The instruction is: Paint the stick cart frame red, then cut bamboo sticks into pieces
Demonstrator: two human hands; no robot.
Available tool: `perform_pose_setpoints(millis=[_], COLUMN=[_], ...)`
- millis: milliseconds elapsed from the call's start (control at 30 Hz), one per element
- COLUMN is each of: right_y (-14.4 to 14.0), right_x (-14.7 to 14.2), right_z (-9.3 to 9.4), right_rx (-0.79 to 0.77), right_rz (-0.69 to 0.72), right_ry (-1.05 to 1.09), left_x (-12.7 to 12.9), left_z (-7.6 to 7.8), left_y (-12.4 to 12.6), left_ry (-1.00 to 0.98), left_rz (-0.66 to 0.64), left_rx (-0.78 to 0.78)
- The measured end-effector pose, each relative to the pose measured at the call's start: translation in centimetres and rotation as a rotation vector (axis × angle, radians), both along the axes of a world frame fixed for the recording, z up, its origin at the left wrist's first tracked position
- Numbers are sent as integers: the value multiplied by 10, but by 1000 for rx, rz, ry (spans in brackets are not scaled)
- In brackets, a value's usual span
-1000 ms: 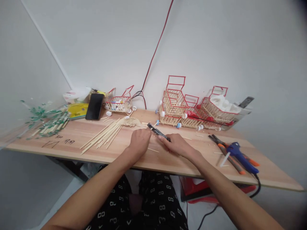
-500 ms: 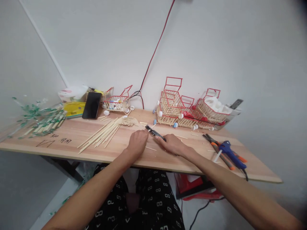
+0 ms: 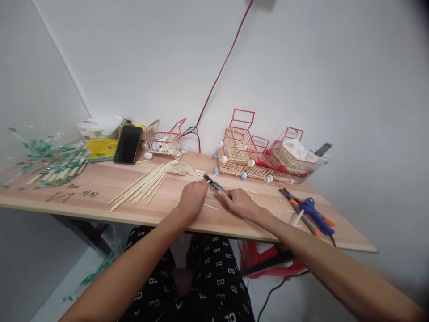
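Dark metal tool [image 3: 217,186] sits above the middle of the wooden table [image 3: 100,181], clasped in the right hand [image 3: 243,202]. The left hand [image 3: 193,197] is curled closed right beside the tool's head; whether its fingers pinch a stick is hidden from this angle. Loose pale sticks [image 3: 140,190] fan out left of it, while a blue glue gun [image 3: 315,214] lies well to the right.
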State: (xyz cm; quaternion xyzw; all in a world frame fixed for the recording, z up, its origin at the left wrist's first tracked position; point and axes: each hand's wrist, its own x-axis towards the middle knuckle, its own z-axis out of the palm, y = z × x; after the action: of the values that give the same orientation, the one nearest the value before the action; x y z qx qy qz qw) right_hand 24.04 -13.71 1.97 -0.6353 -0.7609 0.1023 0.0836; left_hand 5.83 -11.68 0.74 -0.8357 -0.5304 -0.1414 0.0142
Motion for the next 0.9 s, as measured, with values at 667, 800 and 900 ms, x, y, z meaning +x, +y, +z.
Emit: perform_pose_setpoints(millis=[667,800,900], right_y=[-5,-7,-7], right_x=[-6,-7,-6], right_z=[14,17,21], right_rx=[-68,-60,-126], right_rz=[-126,-152,-194], right_ry=[-165,-197,-141], left_x=[-2,-1,0], left_z=[4,1,0], left_y=[-2,-1,0], left_ry=[-29,-37,-34], left_rz=[1,-6,2], left_rx=[-9,8,11])
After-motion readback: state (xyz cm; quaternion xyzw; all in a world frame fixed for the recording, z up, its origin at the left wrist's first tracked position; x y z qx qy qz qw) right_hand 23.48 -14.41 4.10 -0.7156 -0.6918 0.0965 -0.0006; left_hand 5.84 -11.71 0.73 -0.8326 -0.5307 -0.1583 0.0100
